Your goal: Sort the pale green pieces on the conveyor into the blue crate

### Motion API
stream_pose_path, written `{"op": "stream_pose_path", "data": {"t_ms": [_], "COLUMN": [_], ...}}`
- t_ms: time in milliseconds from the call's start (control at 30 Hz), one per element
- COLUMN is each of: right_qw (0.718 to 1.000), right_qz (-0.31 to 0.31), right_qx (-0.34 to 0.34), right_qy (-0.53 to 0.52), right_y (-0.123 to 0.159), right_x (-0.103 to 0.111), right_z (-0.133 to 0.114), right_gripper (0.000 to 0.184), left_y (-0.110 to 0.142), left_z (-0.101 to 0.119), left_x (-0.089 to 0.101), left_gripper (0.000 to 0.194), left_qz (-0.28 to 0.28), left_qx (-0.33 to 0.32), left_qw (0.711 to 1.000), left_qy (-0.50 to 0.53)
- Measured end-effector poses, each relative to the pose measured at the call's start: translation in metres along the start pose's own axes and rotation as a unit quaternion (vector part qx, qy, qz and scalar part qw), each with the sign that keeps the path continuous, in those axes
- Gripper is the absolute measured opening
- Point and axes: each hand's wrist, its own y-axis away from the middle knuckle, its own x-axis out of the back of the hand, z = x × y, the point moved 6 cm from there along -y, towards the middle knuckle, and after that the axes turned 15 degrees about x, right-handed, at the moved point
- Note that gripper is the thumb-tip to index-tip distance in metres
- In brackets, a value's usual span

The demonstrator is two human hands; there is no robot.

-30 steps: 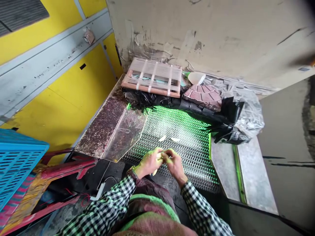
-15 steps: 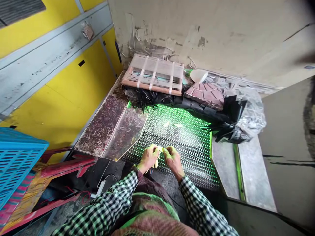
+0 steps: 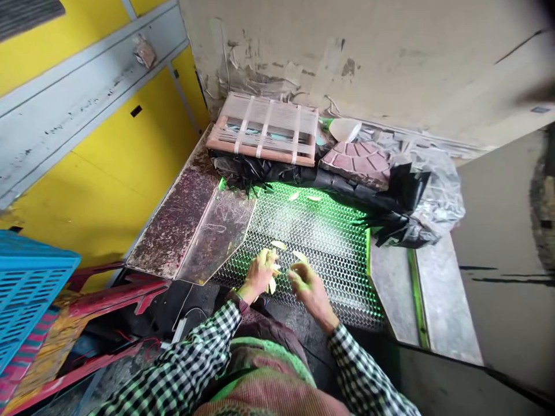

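The left hand (image 3: 259,275) pinches pale slivers (image 3: 272,284) at its fingertips, just above a hexagonal wire mesh (image 3: 312,242) lit green from below. The right hand (image 3: 310,289) curls close beside it, with another sliver (image 3: 300,255) lying on the mesh just past its fingers. Two more slivers (image 3: 293,196) lie near the mesh's far edge. Checked sleeves (image 3: 182,364) enter from the bottom of the frame. Beyond the mesh, black plastic sheeting (image 3: 277,176) runs beneath a strapped wooden frame (image 3: 262,130). A clear plastic bag (image 3: 433,190) sits at right, and a blue crate (image 3: 30,289) sits at lower left.
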Motion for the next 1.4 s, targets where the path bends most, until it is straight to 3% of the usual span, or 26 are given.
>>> {"op": "stream_pose_path", "data": {"t_ms": [67,133,300,367,500,667,767,933,1067,1167,1267,1400], "right_qw": [0.997,0.997,0.995,0.995,0.992,0.977,0.957,0.933,0.927,0.925,0.921,0.910], "right_qz": [-0.021,0.010,0.065,0.068,0.100,0.112,0.133,0.053,0.050,0.046,0.047,0.047], "right_qx": [0.053,0.063,-0.050,-0.059,-0.061,-0.073,-0.031,0.062,0.086,0.098,0.103,0.107], "right_qy": [-0.049,-0.043,-0.063,-0.046,0.042,0.165,0.256,0.350,0.361,0.364,0.373,0.397], "right_y": [-0.006,-0.012,-0.015,-0.016,-0.018,-0.012,-0.010,-0.037,-0.072,-0.089,-0.093,-0.079], "right_x": [-0.015,-0.019,-0.012,-0.008,0.009,0.042,0.051,0.006,-0.023,-0.026,-0.009,0.025], "right_z": [-0.013,-0.013,0.020,0.026,0.032,0.043,0.038,0.022,0.019,0.019,0.020,0.020], "right_gripper": [0.029,0.028,0.038,0.041,0.044,0.043,0.039,0.032,0.019,0.017,0.020,0.020], "left_y": [0.006,0.009,0.003,-0.001,-0.005,-0.004,-0.001,0.001,0.001,0.003,0.006,0.011], "left_z": [0.003,0.002,-0.015,-0.018,-0.016,-0.017,-0.020,-0.014,-0.009,-0.012,-0.027,-0.042], "left_x": [-0.008,-0.013,-0.019,-0.015,0.000,0.011,0.013,0.018,0.035,0.048,0.047,0.025], "left_gripper": [0.022,0.026,0.036,0.034,0.026,0.021,0.023,0.025,0.024,0.020,0.025,0.037], "left_qz": [-0.024,-0.038,-0.111,-0.089,0.026,0.053,0.068,0.153,0.181,0.169,0.081,-0.058], "left_qx": [-0.025,-0.026,0.018,0.013,-0.016,-0.022,-0.004,0.003,-0.004,-0.020,0.033,0.155], "left_qw": [0.999,0.999,0.992,0.995,0.999,0.998,0.995,0.970,0.963,0.977,0.993,0.935], "left_qy": [0.019,0.026,0.059,0.037,-0.014,-0.032,-0.071,-0.189,-0.198,-0.128,0.074,0.314]}}
